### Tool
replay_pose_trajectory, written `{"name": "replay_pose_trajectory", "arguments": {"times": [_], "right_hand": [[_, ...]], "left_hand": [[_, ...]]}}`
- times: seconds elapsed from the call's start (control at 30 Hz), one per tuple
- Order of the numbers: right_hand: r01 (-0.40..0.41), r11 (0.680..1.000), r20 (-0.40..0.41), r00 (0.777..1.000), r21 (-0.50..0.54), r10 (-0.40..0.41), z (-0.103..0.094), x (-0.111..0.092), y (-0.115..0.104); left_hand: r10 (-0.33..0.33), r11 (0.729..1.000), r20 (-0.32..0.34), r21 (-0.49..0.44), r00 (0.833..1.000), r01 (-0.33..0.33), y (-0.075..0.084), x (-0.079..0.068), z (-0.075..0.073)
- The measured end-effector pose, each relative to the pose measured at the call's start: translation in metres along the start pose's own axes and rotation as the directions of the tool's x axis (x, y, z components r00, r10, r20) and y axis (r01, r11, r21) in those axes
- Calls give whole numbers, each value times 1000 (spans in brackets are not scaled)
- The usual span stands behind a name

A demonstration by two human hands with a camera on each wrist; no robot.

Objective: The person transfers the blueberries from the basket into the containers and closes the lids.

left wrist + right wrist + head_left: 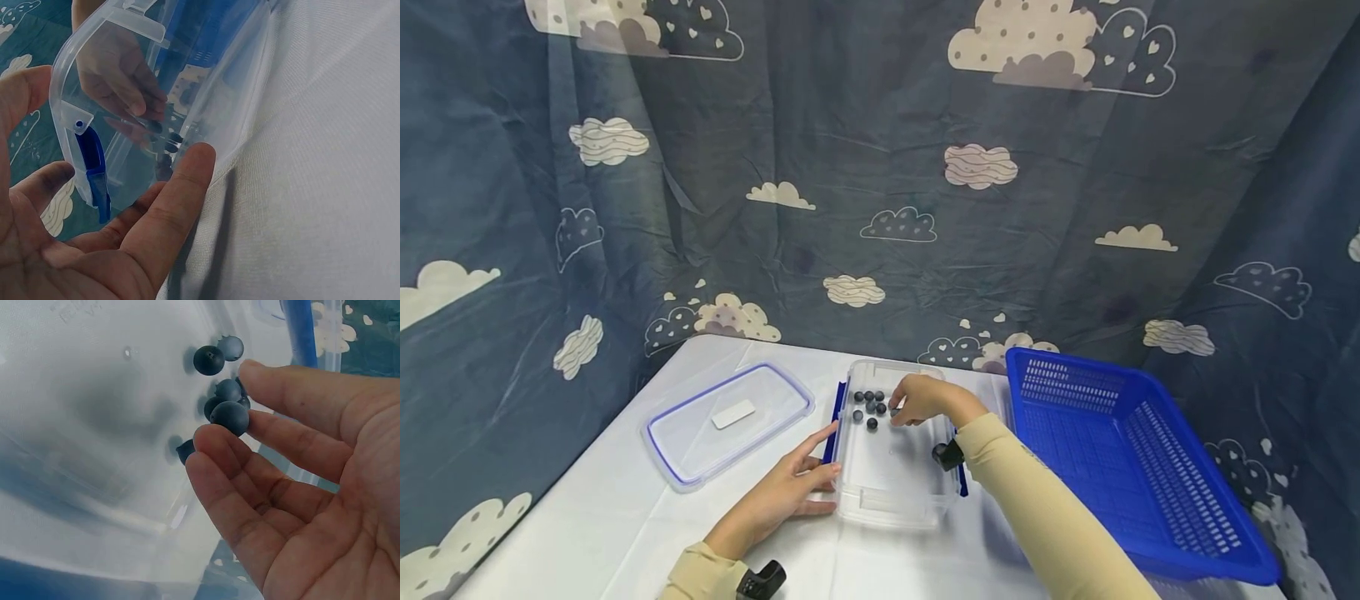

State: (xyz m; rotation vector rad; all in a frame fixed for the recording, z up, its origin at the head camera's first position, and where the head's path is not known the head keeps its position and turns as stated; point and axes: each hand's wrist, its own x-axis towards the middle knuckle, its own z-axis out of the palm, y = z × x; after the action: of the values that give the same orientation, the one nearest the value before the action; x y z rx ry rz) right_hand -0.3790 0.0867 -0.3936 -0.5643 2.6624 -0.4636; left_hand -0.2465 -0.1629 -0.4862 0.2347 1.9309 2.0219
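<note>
A clear plastic box (891, 492) with blue side latches (92, 153) stands lidless on the white table. Several blueberries (872, 423) lie loose toward its far left part. My right hand (921, 400) reaches down into the box, fingers bent, with one blueberry (229, 417) at its fingertips; in the right wrist view the thumb tip stands a little off that berry. Others (209, 360) rest on the box floor close by. Against the box's left wall my left hand (790, 483) presses with spread, mostly straight fingers (181, 194), near the blue latch.
Left of the box lies its clear lid (775, 392) with a blue seal, a white label (733, 414) on it. A large blue basket (1075, 500) with slotted walls stands close at the right. Behind the table hangs a dark cloud-print curtain (850, 108).
</note>
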Motion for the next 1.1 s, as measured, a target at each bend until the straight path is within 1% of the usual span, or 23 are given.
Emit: {"name": "replay_pose_trajectory", "arguments": {"times": [0.13,0.2,0.27,0.43,0.57,0.73,0.83,0.93,1.0,1.07,1.1], "right_hand": [[-23,999,28,999,35,22,1,2,-3],[-19,999,32,999,42,17,1,2,-4],[-4,999,25,1000,44,3,0,0,-5],[69,998,-2,998,4,-69,-8,-6,-7],[115,993,-21,993,33,-114,-12,-15,-12],[190,980,-85,979,62,-185,-10,-23,-25],[222,969,-140,969,110,-206,-7,-28,-36],[235,952,-193,961,196,-198,-1,-33,-52],[249,939,-218,956,239,-198,3,-35,-65],[266,925,-230,951,273,-206,9,-36,-79],[278,919,-229,949,278,-218,11,-36,-86]], "left_hand": [[0,1000,2,16,1000,-1,3,-2,-1],[5,1000,2,28,1000,-6,3,-3,-1],[12,999,-3,43,1000,-12,4,-4,-1],[34,996,-31,84,999,-31,6,-4,-2],[62,990,-41,131,997,-56,12,-4,-7],[100,970,-33,224,994,-91,28,-8,-22],[124,953,-38,282,992,-109,40,-10,-33],[149,930,-54,346,987,-122,53,-13,-45],[159,914,-83,389,984,-115,61,-17,-54],[180,892,-114,438,977,-113,69,-21,-66],[195,876,-131,468,972,-113,73,-23,-73]]}}
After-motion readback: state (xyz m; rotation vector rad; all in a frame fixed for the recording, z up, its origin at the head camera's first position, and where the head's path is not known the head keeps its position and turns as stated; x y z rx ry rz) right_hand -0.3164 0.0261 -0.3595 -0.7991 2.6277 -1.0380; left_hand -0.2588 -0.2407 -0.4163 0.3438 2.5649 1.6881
